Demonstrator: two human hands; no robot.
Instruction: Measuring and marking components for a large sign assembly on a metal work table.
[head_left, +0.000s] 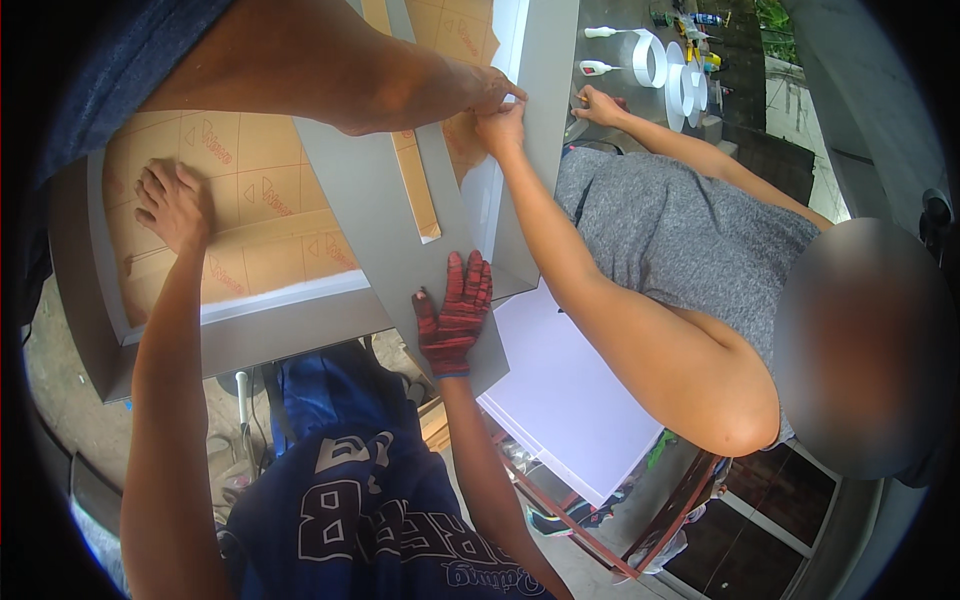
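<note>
My left hand (175,205) rests with its fingers apart on a panel covered in brown printed protective paper (265,185). A grey raised border (270,340) and a white inner edge surround the panel. My right hand (458,318), in a red and black striped glove, lies flat on a long grey strip (385,215) that crosses the panel at a slant. Brown paper shows through a narrow slot in the strip. Beyond my glove, a co-worker's bare hand (500,128) touches the border's white inner edge, beside another co-worker's hand (492,90).
A co-worker in a grey shirt (680,215) leans in from the right. White sheets (575,385) lie on a reddish metal frame (690,500) below. White rings (678,85), squeeze bottles (595,68) and tools sit at the upper right. Another co-worker's arm (330,75) spans the upper left.
</note>
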